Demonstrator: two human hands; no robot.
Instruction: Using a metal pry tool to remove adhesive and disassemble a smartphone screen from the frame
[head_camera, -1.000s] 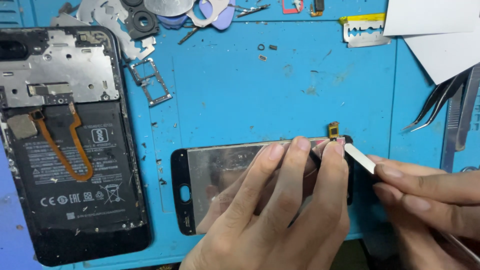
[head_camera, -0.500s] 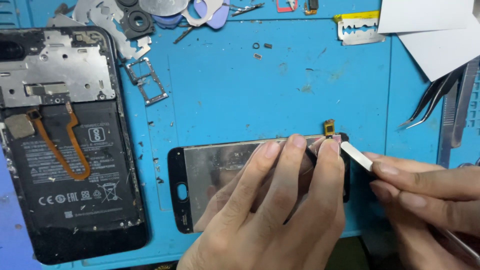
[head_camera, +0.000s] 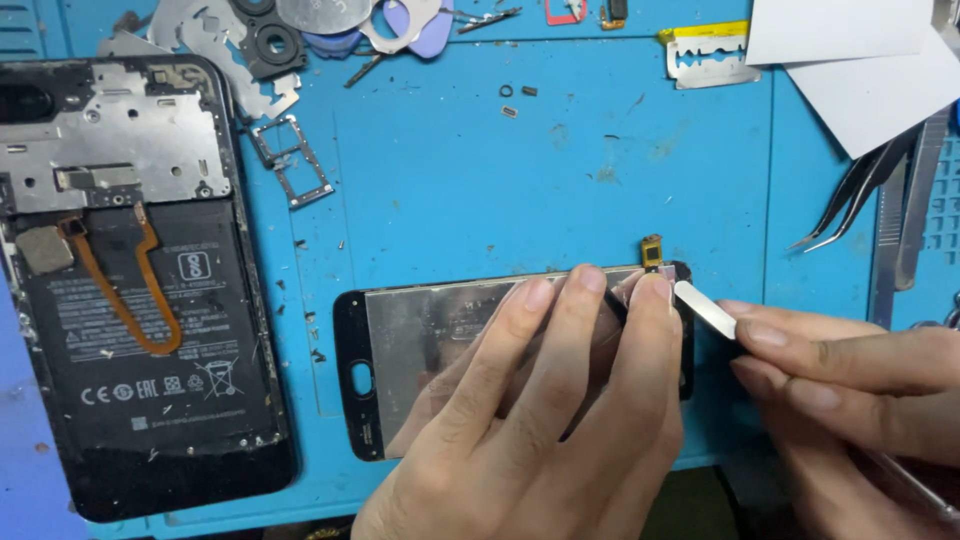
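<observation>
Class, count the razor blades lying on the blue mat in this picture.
1. A single razor blade lies at the top of the blue mat, just left of the white paper. More could be hidden under that paper.

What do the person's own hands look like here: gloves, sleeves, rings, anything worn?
Both hands are bare. The left hand wears no glove or ring on the fingers that show, and its nails are short and unpainted. The right hand is likewise ungloved and ringless, with short plain nails. No sleeve, watch or wrist strap shows; the wrists lie past the frame edge.
</observation>
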